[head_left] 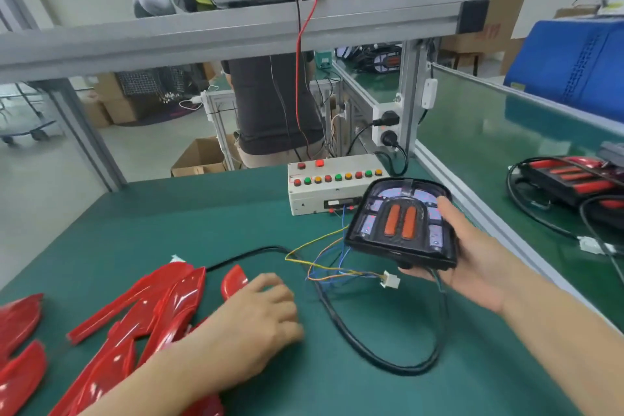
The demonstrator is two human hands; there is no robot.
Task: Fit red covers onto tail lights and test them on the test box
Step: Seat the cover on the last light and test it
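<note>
Black-framed uncovered tail light [401,223] is clamped in right hand [472,257] fingers; glossy red plastic covers [162,300] lie under the left hand [256,317], whose curled fingers touch them, toward bench's near-left corner.

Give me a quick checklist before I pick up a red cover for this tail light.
1. Tail light held: ok, right hand grips it above the mat.
2. Tail light bare, ready for a cover: ok, no red cover on it.
3. Red covers in reach: ok, left hand rests on the pile.
4. Cover actually gripped: cannot tell, fingers hidden.
5. White connector free: ok, lying loose on the mat.
6. Test box powered: cannot tell.
</note>
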